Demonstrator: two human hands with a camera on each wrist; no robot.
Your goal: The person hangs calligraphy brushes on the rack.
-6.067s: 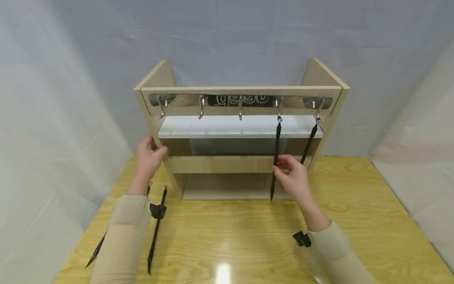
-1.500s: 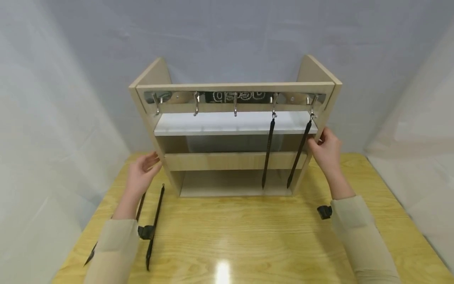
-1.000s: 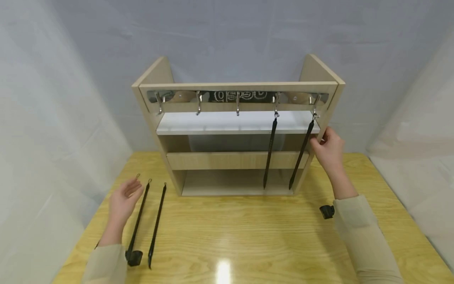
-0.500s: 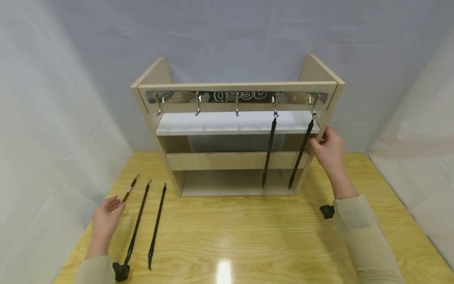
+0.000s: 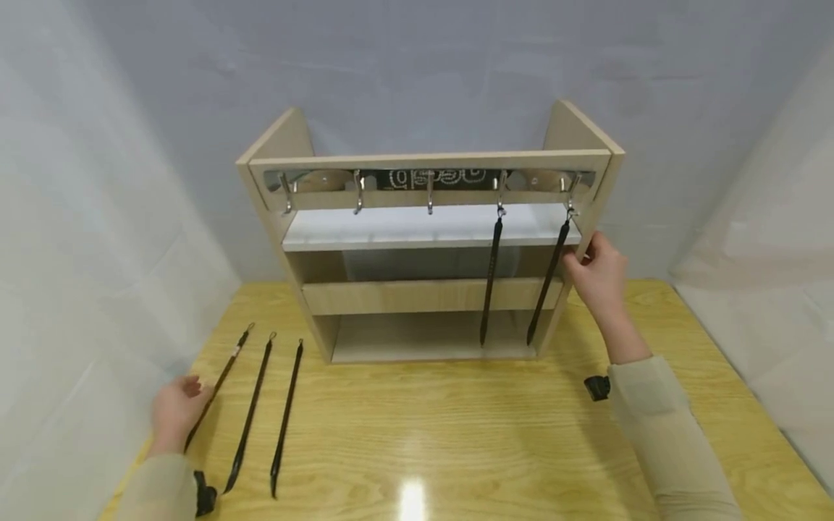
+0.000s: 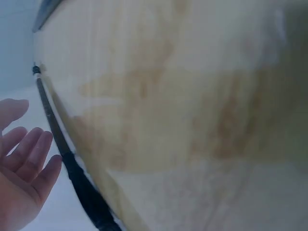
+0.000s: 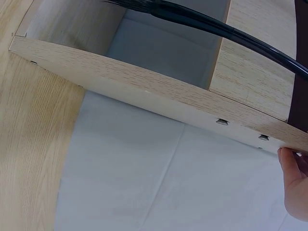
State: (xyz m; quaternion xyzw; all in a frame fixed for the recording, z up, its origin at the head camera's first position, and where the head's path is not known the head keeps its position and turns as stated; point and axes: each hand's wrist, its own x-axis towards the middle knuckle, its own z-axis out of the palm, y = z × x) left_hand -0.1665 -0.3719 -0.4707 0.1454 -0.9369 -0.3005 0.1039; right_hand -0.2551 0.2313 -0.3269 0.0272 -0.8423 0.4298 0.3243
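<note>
Lower now than a second ago, my left grip [image 5: 179,411] has loose fingers spread apart. It is just beside the leftmost brush [image 5: 225,372], which lies on the surface [image 5: 404,420]. My right grip [image 5: 598,278] pinches the wooden shelf's [image 5: 423,297] side. Two hanging brushes [image 5: 491,278] dangle from hooks [image 5: 430,194].

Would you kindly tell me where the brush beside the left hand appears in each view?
Head: the brush lies at lower left, partly hidden by the left hand.
Left wrist: the brush slants from upper left to the bottom edge, right of the fingers.
Right wrist: not in it.
Shared landmark: the wooden tabletop, visible in all three.
</note>
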